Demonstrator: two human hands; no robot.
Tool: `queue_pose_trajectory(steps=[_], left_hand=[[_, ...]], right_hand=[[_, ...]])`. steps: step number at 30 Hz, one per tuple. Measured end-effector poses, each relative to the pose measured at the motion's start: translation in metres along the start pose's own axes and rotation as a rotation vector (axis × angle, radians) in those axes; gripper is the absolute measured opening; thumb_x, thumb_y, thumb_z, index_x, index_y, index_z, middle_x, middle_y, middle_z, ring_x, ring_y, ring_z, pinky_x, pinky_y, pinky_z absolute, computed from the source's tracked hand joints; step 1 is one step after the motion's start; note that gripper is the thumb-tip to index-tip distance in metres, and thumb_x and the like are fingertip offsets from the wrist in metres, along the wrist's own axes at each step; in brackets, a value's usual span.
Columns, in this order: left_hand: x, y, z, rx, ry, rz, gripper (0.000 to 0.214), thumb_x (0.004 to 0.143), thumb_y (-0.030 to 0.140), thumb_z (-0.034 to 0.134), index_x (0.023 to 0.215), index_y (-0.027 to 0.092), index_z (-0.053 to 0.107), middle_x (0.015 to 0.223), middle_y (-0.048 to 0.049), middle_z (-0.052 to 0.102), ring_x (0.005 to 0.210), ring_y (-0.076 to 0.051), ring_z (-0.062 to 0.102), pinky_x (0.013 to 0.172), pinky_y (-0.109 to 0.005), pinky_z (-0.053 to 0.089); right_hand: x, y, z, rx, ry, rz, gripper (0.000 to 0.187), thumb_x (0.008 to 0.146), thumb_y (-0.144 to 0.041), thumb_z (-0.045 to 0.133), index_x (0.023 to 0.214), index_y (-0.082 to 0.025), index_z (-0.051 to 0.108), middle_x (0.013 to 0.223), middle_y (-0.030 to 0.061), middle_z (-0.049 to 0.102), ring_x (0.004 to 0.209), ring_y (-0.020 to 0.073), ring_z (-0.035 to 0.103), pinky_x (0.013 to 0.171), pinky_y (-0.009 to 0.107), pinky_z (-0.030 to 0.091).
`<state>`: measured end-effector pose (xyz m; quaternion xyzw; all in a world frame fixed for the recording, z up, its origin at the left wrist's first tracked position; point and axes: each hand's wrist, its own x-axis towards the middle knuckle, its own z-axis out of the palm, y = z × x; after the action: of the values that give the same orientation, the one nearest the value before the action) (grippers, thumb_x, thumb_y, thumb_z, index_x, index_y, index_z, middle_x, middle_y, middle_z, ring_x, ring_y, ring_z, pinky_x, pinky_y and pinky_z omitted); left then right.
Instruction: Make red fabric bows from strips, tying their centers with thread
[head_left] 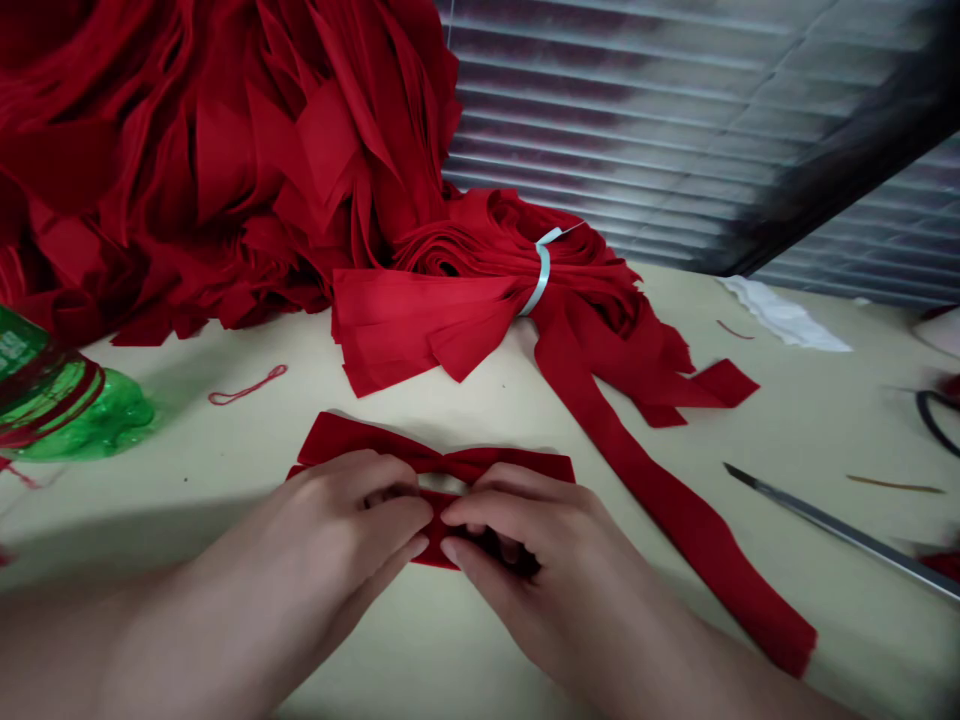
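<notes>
Between my two hands on the table lies a red fabric bow point(367, 440), its folded loops spread left and right with a pinched crease in the upper band. My left hand point(352, 520) is closed on its left part, thumb and fingertips pressed to the cloth. On the other side, my right hand point(547, 540) pinches the right part, its fingertips almost meeting the left ones near the middle. My fingers hide much of the lower layer. Just beyond the bow, a bundle of red fabric strips point(487, 240) is tied with a pale band point(541, 275).
A large heap of red strips point(225, 150) fills the back left. One loose strip point(660, 490) trails toward the front right. At left lies a green bottle point(112, 410) wound with red thread; a small thread loop point(247, 386) is near it. A pointed metal blade point(840, 525) lies right.
</notes>
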<state>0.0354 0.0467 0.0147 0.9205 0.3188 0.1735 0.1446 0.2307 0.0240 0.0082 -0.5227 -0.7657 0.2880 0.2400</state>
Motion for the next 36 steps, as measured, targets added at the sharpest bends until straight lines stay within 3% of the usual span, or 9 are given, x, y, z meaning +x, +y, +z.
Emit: queue_pose_trajectory(steps=[4,8,14,21,26,32,36], left_hand=[[-0.002,-0.003,0.001,0.022,-0.010,0.033,0.036,0.097,0.023,0.030,0.086,0.019,0.064,0.093,-0.0065,0.064,0.063,-0.017,0.059,0.047,-0.029,0.050],[-0.005,-0.004,0.001,0.047,-0.056,0.036,0.027,0.095,0.017,0.037,0.103,0.020,0.063,0.104,-0.0077,0.061,0.077,-0.021,0.061,0.050,-0.030,0.051],[-0.008,-0.001,0.001,0.072,-0.161,-0.028,0.033,0.084,0.007,0.046,0.110,0.022,0.060,0.108,-0.0069,0.058,0.091,-0.022,0.059,0.065,-0.032,0.054],[0.000,0.004,-0.005,0.106,-0.171,-0.040,0.030,0.075,0.004,0.046,0.097,0.018,0.061,0.096,-0.0069,0.060,0.084,-0.021,0.060,0.072,-0.032,0.053],[-0.001,0.004,-0.005,0.099,-0.220,-0.056,0.026,0.076,0.005,0.048,0.095,0.019,0.059,0.100,-0.0056,0.059,0.084,-0.019,0.059,0.073,-0.031,0.052],[-0.001,0.003,-0.004,0.086,-0.210,-0.043,0.025,0.076,0.004,0.050,0.094,0.019,0.059,0.098,-0.0042,0.059,0.079,-0.019,0.058,0.068,-0.032,0.051],[-0.001,0.005,-0.004,0.077,-0.202,-0.030,0.022,0.074,0.001,0.053,0.089,0.017,0.059,0.090,-0.0033,0.060,0.071,-0.019,0.057,0.062,-0.032,0.051]], right_hand=[[-0.001,0.000,0.000,-0.010,0.006,-0.007,0.016,0.079,-0.014,0.057,0.079,-0.024,0.068,0.074,-0.0003,0.061,0.064,0.0133,0.057,0.056,0.023,0.047],[-0.002,0.000,0.001,-0.040,0.018,-0.055,0.017,0.082,-0.014,0.053,0.082,-0.022,0.067,0.075,0.0010,0.061,0.065,0.0132,0.057,0.060,0.024,0.048],[-0.001,-0.002,0.000,-0.081,-0.001,-0.055,0.016,0.082,-0.014,0.053,0.080,-0.021,0.067,0.075,0.0009,0.061,0.067,0.0138,0.058,0.063,0.025,0.048],[-0.001,-0.002,0.000,-0.098,-0.030,-0.054,0.018,0.085,-0.015,0.050,0.080,-0.020,0.066,0.076,0.0015,0.060,0.067,0.0147,0.057,0.061,0.027,0.047],[-0.005,0.000,0.005,-0.175,0.002,-0.119,0.020,0.088,-0.017,0.045,0.085,-0.020,0.065,0.077,0.0026,0.058,0.066,0.0153,0.057,0.061,0.029,0.048],[-0.008,0.001,0.009,-0.202,0.063,-0.170,0.020,0.090,-0.015,0.043,0.083,-0.018,0.062,0.074,0.0021,0.056,0.063,0.0144,0.055,0.058,0.027,0.046],[-0.008,0.001,0.009,-0.336,0.001,-0.232,0.017,0.084,-0.008,0.046,0.075,-0.016,0.057,0.071,0.0023,0.055,0.061,0.0149,0.052,0.055,0.027,0.042]])
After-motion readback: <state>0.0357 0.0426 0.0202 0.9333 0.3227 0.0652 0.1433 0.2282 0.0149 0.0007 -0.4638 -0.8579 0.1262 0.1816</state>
